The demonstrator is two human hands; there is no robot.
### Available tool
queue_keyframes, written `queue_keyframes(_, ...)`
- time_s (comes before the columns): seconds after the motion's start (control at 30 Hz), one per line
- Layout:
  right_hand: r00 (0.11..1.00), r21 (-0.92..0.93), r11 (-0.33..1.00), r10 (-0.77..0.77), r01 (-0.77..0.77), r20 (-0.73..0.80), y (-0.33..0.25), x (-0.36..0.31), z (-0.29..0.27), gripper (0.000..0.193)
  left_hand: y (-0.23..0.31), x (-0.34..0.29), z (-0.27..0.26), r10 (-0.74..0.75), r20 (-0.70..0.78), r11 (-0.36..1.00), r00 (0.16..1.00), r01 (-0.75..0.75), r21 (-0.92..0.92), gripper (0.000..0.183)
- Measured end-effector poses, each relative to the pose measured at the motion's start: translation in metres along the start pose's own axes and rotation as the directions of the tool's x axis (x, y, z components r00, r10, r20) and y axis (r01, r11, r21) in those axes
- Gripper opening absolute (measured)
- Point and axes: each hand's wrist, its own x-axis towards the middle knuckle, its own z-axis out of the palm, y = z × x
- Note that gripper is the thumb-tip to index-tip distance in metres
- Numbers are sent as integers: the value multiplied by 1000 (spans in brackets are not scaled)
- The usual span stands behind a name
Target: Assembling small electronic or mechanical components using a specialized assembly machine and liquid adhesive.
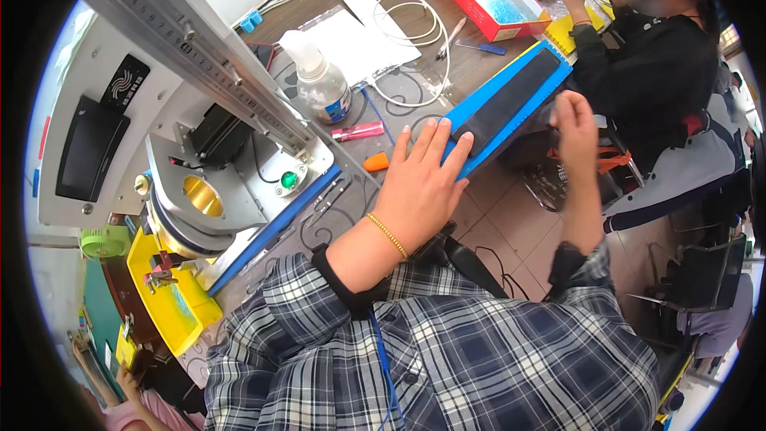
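A long blue tray-like block (479, 161) with a black strip (511, 100) along its top lies at the table's right edge. On its near end rests my left hand (419, 183), fingers stretched out and spread, palm down. Just off the block's right side, over the table edge, I hold up my right hand (576, 121) with the fingers curled together in a pinch. Whatever may be between those fingertips is too small to make out. Beside my left hand lie an orange handle (376, 162) and a pink translucent tube-like piece (357, 132).
On the left stands a metal machine (199, 191) with a green button (289, 179). Behind my left hand are a clear bottle (323, 92), white paper (343, 44) and a looped white cable (437, 28). A red box (495, 8) holds blue pieces. A co-worker (654, 72) sits at right.
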Motion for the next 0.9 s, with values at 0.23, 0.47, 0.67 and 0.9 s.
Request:
queue_keyframes(0.23,903,-994,-59,425,89,55,43,-58,-221,19,4,0,16,9,-50,999,999,-7,47,62)
queue_keyframes(0.47,706,-252,968,181,-4,684,-170,-104,-137,11,-6,-11,13,-8,-70,999,998,5,-39,62)
queue_keyframes(0.67,-136,621,750,-656,-226,743,-238,-137,-118,15,11,-34,-32,95,-171,969,981,-130,-209,58)
queue_keyframes(0.9,553,153,953,-279,262,785,-223,-188,-124,14,23,-41,-12,291,-153,907,945,-323,-271,70)
